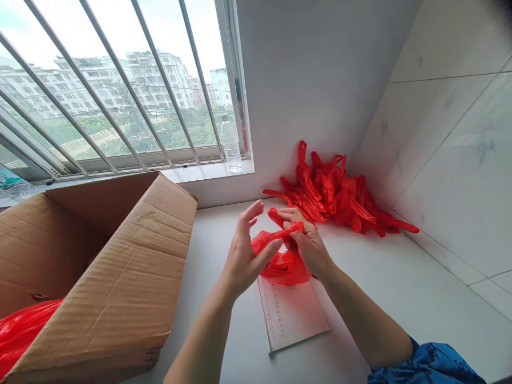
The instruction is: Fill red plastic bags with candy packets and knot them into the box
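A thin red plastic bag (290,269) hangs bunched between my hands, its handles raised. My right hand (310,242) is closed on the handles, with the fingers pinching the twisted plastic. To the left, my left hand (243,256) is open, fingers raised and apart from the thumb. That thumb reaches across the front of the bag; whether it presses on the plastic I cannot tell. Below the bag, a pale sheet or booklet (298,312) with columns of small printed numbers lies on the white surface, its upper part covered. Anything inside the bag is hard to make out.
A heap of knotted-looking red plastic bags (330,194) lies against the back wall at right. An open cardboard box (128,266) with red plastic (30,330) inside stands at left. A clear bottle (231,146) stands on the sill of the barred window. A tiled wall (452,176) bounds the right.
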Available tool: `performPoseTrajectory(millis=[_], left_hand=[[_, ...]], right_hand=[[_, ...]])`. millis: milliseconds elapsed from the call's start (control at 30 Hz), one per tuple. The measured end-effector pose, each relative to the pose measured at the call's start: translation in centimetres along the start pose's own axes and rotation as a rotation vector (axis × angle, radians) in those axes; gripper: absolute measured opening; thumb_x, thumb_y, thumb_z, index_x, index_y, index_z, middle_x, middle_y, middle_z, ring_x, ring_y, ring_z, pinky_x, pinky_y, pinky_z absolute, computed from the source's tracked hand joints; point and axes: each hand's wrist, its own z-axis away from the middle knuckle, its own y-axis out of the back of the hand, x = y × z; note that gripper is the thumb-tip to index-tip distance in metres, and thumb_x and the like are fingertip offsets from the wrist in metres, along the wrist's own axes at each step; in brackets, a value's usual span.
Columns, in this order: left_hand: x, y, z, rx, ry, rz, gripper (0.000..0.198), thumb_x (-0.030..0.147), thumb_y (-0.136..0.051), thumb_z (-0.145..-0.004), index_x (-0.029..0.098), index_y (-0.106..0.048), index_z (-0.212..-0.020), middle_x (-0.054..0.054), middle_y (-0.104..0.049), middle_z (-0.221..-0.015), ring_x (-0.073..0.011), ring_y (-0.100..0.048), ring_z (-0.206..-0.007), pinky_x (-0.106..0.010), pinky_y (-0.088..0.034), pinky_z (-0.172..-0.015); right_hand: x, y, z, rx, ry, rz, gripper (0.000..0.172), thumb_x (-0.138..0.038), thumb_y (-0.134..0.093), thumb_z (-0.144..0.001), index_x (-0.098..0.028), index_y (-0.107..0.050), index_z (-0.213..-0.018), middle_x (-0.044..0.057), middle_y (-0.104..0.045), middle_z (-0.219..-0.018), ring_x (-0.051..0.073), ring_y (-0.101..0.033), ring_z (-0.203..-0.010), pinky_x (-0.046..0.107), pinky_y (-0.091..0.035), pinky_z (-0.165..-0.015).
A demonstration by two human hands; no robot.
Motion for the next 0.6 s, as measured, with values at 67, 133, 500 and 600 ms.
performPoseTrajectory(millis=[67, 133, 500, 600], left_hand=[[-0.5, -0.4, -0.1, -0.169, 0.201, 0.099, 0.068, 0.042, -0.058, -0.096, 0.029, -0.025, -0.154, -0.011, -0.061, -0.134, -0.0228, -0.063, -0.111, -0.037, -0.049, -0.094], [-0.7, -0.6, -0.1, -0.336, 0.337, 0.179, 0.057, 0.046, -0.048, -0.099, 0.027, -0.034, -0.151, -0.006, -0.071, -0.105, -0.0195, -0.066, -0.088, -0.032, -0.051, -0.081], [-1.3, -1.4, -0.1, -0.328, 0.375, 0.088, 0.023, 0.045, -0.051, -0.096, 0.023, -0.053, -0.102, 0.001, -0.063, -0.086, -0.0145, -0.050, -0.070, -0.025, -0.038, -0.063], [-1.6, -1.6, -0.1, -0.382, 0.351, 0.023, 0.023, 0.043, -0.053, -0.095, 0.021, -0.054, -0.087, 0.001, -0.059, -0.080, -0.0145, -0.048, -0.069, -0.025, -0.036, -0.063]], right_hand=[[-0.4, 0.5, -0.1, -0.069, -0.011, -0.024, 0.042, -0.024, -0.048, -0.095, -0.033, -0.060, -0.134, 0.005, -0.051, -0.135, 0.008, -0.052, -0.063, 0.026, -0.049, -0.055], [-0.8, 1.1, -0.3, -0.127, 0.032, 0.053, 0.047, -0.023, -0.052, -0.093, -0.032, -0.056, -0.139, 0.006, -0.049, -0.138, 0.013, -0.060, -0.080, 0.029, -0.054, -0.066], [0.0, 1.4, -0.9, -0.241, -0.021, 0.250, 0.059, -0.058, -0.066, -0.088, -0.028, -0.057, -0.138, 0.009, -0.051, -0.142, 0.027, -0.056, -0.124, 0.043, -0.048, -0.104], [0.9, 0.2, -1.1, -0.070, 0.009, 0.201, 0.044, -0.056, -0.056, -0.095, -0.026, -0.068, -0.123, 0.008, -0.063, -0.123, 0.024, -0.062, -0.110, 0.039, -0.051, -0.096]])
